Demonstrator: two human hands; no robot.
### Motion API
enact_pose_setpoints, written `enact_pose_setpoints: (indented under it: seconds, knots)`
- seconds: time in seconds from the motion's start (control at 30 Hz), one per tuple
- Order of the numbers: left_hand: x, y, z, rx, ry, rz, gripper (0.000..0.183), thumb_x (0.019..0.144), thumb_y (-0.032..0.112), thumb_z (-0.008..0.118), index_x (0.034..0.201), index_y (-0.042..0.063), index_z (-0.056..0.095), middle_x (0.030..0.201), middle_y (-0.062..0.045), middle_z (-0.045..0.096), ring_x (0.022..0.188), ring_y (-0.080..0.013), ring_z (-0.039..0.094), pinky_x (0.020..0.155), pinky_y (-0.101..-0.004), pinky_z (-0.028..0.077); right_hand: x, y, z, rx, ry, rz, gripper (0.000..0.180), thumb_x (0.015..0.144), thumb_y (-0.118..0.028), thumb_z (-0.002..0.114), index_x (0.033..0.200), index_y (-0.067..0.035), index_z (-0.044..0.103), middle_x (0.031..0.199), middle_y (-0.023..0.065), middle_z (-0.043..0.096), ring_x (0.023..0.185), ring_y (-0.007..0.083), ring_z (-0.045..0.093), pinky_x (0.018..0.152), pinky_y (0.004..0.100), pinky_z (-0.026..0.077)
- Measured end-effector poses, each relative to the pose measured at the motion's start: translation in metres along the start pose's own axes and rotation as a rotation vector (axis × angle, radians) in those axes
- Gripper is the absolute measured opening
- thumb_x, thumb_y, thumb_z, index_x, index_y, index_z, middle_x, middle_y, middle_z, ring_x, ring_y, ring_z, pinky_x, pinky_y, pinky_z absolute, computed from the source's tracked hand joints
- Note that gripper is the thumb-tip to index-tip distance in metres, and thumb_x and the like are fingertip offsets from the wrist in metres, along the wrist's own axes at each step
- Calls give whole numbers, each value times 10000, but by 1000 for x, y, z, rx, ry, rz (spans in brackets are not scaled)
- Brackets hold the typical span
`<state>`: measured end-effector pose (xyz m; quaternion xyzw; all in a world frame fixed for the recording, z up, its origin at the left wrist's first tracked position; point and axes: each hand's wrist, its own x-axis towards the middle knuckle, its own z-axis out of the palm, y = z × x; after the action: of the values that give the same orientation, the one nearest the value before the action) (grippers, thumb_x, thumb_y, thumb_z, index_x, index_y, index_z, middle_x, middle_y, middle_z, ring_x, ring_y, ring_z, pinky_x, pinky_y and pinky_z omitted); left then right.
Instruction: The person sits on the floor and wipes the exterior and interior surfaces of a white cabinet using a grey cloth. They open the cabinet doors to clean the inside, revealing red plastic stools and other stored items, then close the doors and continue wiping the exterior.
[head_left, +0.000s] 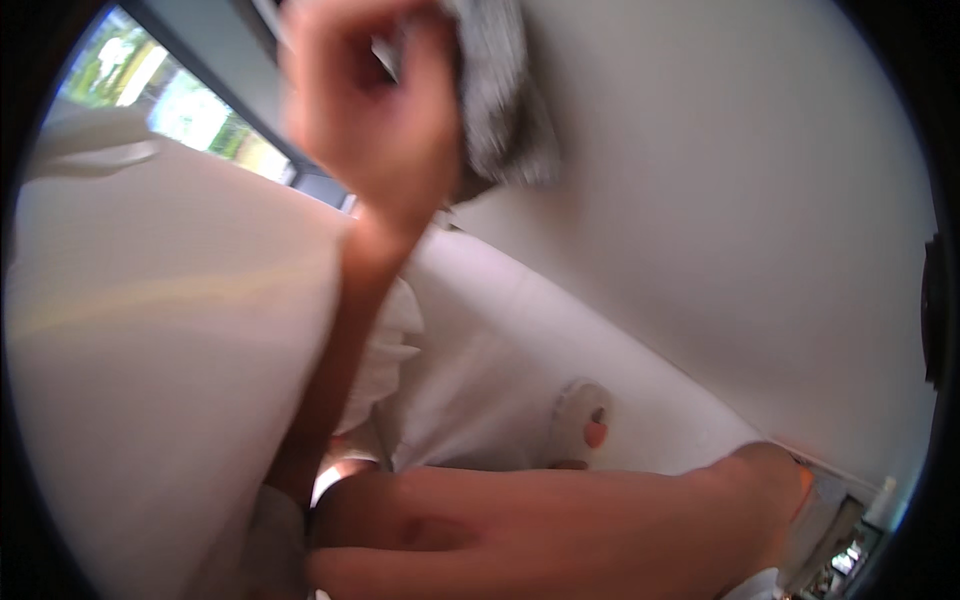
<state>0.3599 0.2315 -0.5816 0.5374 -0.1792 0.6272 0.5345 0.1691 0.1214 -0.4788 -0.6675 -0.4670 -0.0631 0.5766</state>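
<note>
My left hand (375, 105), blurred, is raised at upper centre with its fingers curled round a grey fluffy cloth (499, 105). The cloth lies against or close before the large pale panel on the right; contact is unclear. My right forearm crosses the bottom of the view from a bent elbow at the right. My right hand (405, 517) is low, left of centre, very near the camera; its fingertips are partly hidden, and whether it holds anything cannot be told.
A pale wall-like panel (712, 225) fills the right. Another broad pale surface (150, 375) stands at left, below a window (195, 105). Between them are white folded fabric (394, 337) and a white surface bearing a red mark (596, 433). Small blurred objects (847, 555) sit at lower right.
</note>
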Motion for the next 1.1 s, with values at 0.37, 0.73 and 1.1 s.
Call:
enact_pose_setpoints:
  seconds: [0.37, 0.73, 1.1]
  knots:
    - [-334, 101, 92, 285, -483, -392, 236, 751, -139, 668, 928, 18, 673, 902, -137, 667, 845, -296, 664, 780, -366, 535, -207, -12, -195, -144, -169, 19, 414, 774, -237, 668, 1130, -25, 674, 972, 49, 648, 874, 215, 625, 731, 317, 442]
    - [-290, 78, 145, 332, -41, -12, 427, 827, -116, 672, 1248, -53, 647, 1215, -209, 639, 1034, -267, 637, 871, -327, 514, -287, 66, -224, -405, -869, 310, 374, 792, -112, 662, 1157, -27, 652, 1051, 59, 642, 939, 205, 621, 772, 314, 475]
    - [-393, 66, 52, 450, -646, -215, 636, 907, 88, 491, 1464, -187, 356, 1550, -424, 291, 1447, -633, 223, 1196, -671, 202, -281, 56, -204, -551, -711, 276, 93, 789, -95, 633, 853, -82, 566, 831, 37, 541, 835, 186, 552, 706, 299, 417]
